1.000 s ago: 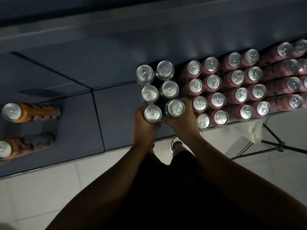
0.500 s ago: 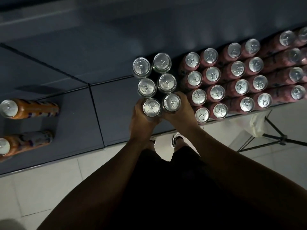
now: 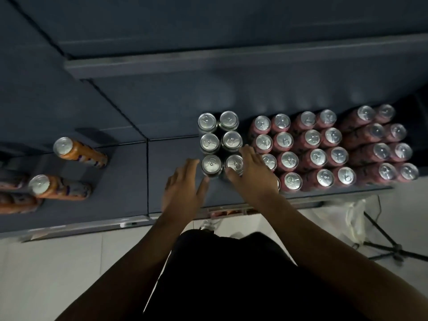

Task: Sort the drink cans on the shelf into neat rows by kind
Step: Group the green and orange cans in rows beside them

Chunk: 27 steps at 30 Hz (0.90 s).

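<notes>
Several dark cans (image 3: 209, 142) stand in two neat columns near the middle of the dark shelf (image 3: 129, 181). To their right a block of pink cans (image 3: 312, 156) fills the shelf in rows. Orange cans (image 3: 76, 151) stand apart at the far left. My left hand (image 3: 183, 191) hovers with spread fingers just left of the front dark can (image 3: 212, 164), holding nothing. My right hand (image 3: 250, 172) lies flat with straight fingers over the other front dark can (image 3: 234, 162) and part of the nearest pink cans.
The shelf's front edge (image 3: 231, 210) runs just below my hands, with a pale tiled floor (image 3: 58, 274) beneath. A tripod leg (image 3: 382, 237) and a white bag (image 3: 342, 216) sit on the floor at the right. A seam (image 3: 147, 177) divides the shelf boards left of the dark cans.
Both hands have let go of the two front dark cans and opened; the left drew back to the left, the right now lies flat. The camera tilted, showing more shelf.
</notes>
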### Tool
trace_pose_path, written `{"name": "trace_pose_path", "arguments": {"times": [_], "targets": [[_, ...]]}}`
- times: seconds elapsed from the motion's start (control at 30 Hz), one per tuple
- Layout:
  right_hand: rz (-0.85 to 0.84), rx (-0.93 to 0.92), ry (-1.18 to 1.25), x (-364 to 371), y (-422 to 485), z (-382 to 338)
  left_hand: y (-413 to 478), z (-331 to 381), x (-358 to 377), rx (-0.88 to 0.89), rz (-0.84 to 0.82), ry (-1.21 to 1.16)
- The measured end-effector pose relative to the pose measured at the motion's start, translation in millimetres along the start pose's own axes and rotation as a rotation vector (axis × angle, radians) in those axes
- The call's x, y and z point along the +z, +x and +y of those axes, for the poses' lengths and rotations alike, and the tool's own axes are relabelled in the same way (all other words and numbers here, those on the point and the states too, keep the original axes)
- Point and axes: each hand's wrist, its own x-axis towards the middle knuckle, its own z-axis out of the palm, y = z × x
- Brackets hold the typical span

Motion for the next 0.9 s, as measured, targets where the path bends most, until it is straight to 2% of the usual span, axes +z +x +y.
{"name": "trace_pose_path", "arguments": {"times": [0.1, 0.27, 0.5, 0.67, 0.9], "targets": [[-0.019, -0.083, -0.103, -11.9, -12.6, -11.0, -23.7, 14.2, -10.2, -0.044, 0.042, 0.122], [0.041, -0.244, -0.223, -29.2, -53.3, -31.3, -73.7, 32.0, -25.0, -0.141, 0.172, 0.255], [0.050, -0.432, -0.379, -30.5, -115.8, -70.2, -145.2, 41.3, -52.3, -0.271, 0.327, 0.335], [0.013, -0.572, -0.418, -15.0, -149.3, -115.1, -189.4, 21.4, -78.1, -0.432, 0.437, 0.362], [-0.026, -0.753, -0.450, 24.1, -196.9, -204.1, -252.3, -44.8, -113.1, -0.627, 0.582, 0.362]]}}
